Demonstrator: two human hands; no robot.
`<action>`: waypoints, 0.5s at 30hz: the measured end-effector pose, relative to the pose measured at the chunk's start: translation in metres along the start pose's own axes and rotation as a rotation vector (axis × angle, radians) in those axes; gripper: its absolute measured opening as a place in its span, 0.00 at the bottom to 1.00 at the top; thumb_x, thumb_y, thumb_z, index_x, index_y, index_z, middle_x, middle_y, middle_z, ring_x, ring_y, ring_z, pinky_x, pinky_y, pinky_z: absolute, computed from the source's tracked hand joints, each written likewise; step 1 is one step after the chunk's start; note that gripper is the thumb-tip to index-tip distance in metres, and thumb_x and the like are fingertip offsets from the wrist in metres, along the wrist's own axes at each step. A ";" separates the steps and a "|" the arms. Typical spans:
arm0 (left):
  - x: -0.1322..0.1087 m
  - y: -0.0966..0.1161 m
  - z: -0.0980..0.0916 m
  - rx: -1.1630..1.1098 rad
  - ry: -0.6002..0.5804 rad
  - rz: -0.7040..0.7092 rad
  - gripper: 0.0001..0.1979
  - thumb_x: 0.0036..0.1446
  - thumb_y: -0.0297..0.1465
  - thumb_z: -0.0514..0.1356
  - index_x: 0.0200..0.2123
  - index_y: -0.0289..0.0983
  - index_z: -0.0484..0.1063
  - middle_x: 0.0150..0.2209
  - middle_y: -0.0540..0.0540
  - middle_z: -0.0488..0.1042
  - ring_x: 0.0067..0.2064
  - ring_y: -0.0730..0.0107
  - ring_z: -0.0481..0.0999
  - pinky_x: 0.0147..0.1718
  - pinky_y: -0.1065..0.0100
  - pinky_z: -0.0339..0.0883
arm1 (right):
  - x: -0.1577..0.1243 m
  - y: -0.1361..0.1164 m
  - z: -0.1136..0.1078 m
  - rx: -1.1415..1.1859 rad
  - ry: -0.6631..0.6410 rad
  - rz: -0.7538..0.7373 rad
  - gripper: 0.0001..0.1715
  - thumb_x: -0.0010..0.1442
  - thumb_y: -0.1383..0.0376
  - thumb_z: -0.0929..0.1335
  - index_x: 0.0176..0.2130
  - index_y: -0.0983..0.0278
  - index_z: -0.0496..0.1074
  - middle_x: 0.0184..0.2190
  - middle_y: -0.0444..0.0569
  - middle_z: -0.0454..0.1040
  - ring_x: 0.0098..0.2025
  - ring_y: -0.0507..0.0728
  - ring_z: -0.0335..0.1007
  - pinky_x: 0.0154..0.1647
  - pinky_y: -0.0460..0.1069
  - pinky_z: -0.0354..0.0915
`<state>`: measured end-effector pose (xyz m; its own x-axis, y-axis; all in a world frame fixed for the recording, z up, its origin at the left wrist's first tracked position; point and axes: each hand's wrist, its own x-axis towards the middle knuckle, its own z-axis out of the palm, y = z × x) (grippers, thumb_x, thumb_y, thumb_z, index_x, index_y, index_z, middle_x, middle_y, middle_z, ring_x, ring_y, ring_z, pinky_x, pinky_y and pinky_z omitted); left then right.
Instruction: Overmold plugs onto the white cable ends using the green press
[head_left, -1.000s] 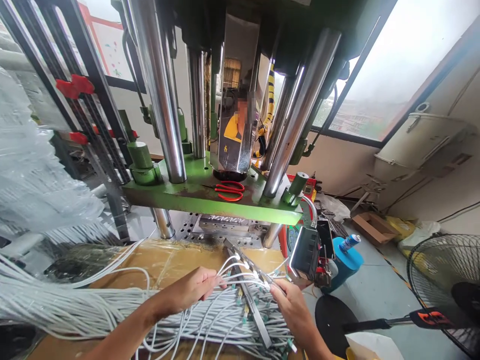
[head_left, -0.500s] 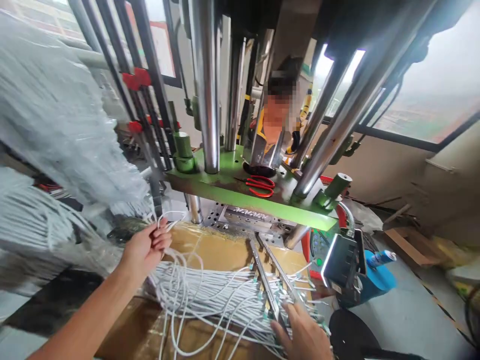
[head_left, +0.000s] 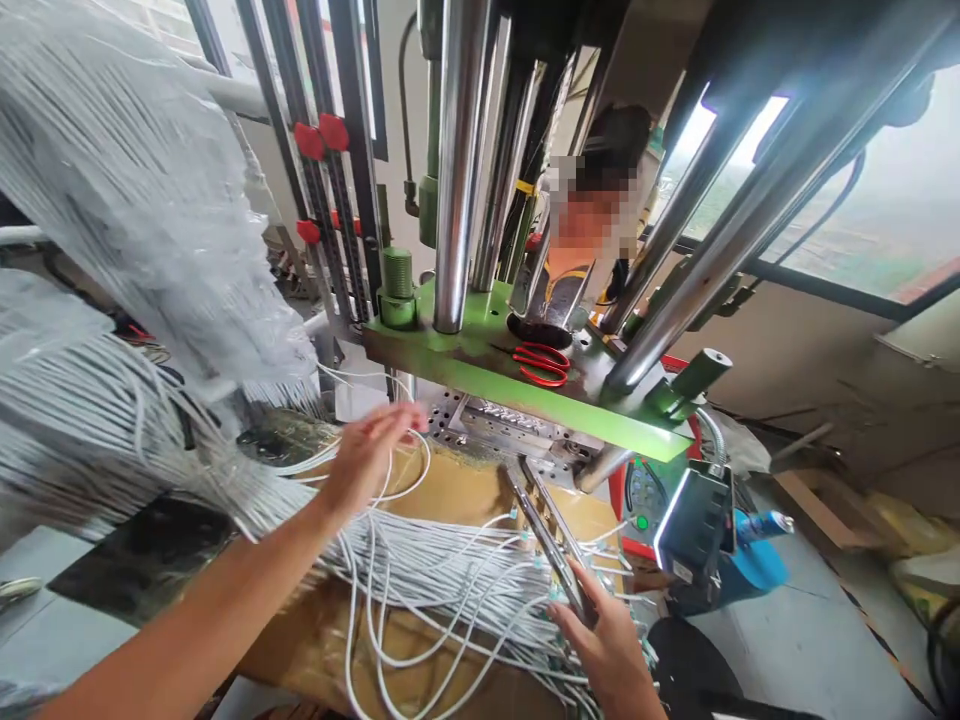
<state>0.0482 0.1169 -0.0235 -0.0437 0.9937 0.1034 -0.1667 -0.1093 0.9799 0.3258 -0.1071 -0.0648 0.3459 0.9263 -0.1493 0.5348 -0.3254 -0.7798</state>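
Metal bar (head_left: pixel 545 538) in right hand (head_left: pixel 609 635), lengthwise toward green press (head_left: pixel 480 368)

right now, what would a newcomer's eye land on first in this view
Probably the red-handled tool lying on the green machine plate, near the tall, shiny steel columns. Next, likely the thick spread of pale cables across the lower middle, with the right hand at the near end of a slim metal bar to their right.
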 end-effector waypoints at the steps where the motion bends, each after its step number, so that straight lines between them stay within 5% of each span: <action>1: -0.017 -0.008 0.010 0.122 -0.272 -0.031 0.23 0.50 0.40 0.66 0.48 0.38 0.74 0.49 0.41 0.75 0.44 0.56 0.77 0.42 0.60 0.73 | 0.003 -0.004 -0.001 0.022 0.014 -0.008 0.34 0.49 0.54 0.69 0.53 0.69 0.72 0.52 0.56 0.73 0.55 0.65 0.68 0.55 0.54 0.65; 3: -0.041 -0.026 0.029 0.322 -0.618 -0.014 0.33 0.48 0.42 0.67 0.57 0.42 0.67 0.61 0.41 0.64 0.53 0.51 0.72 0.49 0.57 0.71 | 0.011 -0.010 -0.003 0.055 -0.009 -0.028 0.34 0.48 0.55 0.69 0.51 0.70 0.73 0.49 0.56 0.76 0.54 0.66 0.69 0.54 0.54 0.65; 5: -0.047 -0.041 0.042 0.466 -0.729 0.033 0.44 0.45 0.42 0.69 0.64 0.44 0.56 0.67 0.43 0.49 0.61 0.50 0.62 0.55 0.57 0.66 | 0.020 -0.017 -0.005 0.086 -0.069 -0.043 0.33 0.47 0.56 0.71 0.51 0.68 0.73 0.45 0.54 0.78 0.51 0.65 0.71 0.51 0.53 0.67; 10: -0.026 -0.054 0.044 0.607 -0.685 0.150 0.36 0.47 0.40 0.67 0.60 0.42 0.63 0.67 0.43 0.50 0.64 0.54 0.58 0.59 0.58 0.61 | 0.042 -0.041 -0.014 0.141 -0.164 -0.075 0.33 0.46 0.55 0.72 0.50 0.67 0.74 0.39 0.52 0.79 0.41 0.62 0.75 0.42 0.52 0.71; 15: 0.010 -0.060 0.054 0.687 -0.431 0.326 0.29 0.45 0.35 0.69 0.53 0.41 0.71 0.61 0.42 0.61 0.60 0.55 0.63 0.60 0.57 0.58 | 0.096 -0.050 -0.017 -0.083 -0.057 -0.265 0.30 0.53 0.55 0.69 0.53 0.65 0.72 0.41 0.52 0.78 0.40 0.61 0.74 0.43 0.53 0.70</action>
<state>0.1107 0.1351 -0.0717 0.4140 0.8538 0.3155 0.4263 -0.4881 0.7616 0.3458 -0.0053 -0.0295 0.1428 0.9896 0.0172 0.6630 -0.0827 -0.7440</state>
